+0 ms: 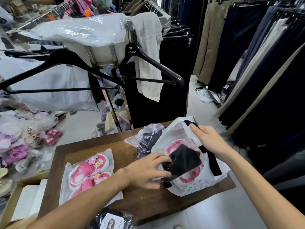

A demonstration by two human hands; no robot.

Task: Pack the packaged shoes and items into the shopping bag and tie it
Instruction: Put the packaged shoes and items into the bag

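Note:
A white shopping bag (pixel 212 175) with black handles lies open on the wooden table (pixel 132 149). My right hand (pixel 208 139) grips its upper rim by a black handle and holds the mouth open. My left hand (pixel 148 170) holds a black packaged item (pixel 184 160) at the bag's mouth, over pink shoes (pixel 188 178) that show through the bag. A clear packet of pink shoes (pixel 87 175) lies on the table to the left. Beyond the bag lies a dark item in clear plastic (pixel 149 139). Another black packaged item (pixel 112 219) with a label sits at the near edge.
A metal clothes rack (pixel 113 76) with black hangers (pixel 155 63) and a grey garment (pixel 148 52) stands behind the table. Dark trousers (pixel 264 63) hang on the right. Several bagged shoes (pixel 24 142) are piled on the floor at the left.

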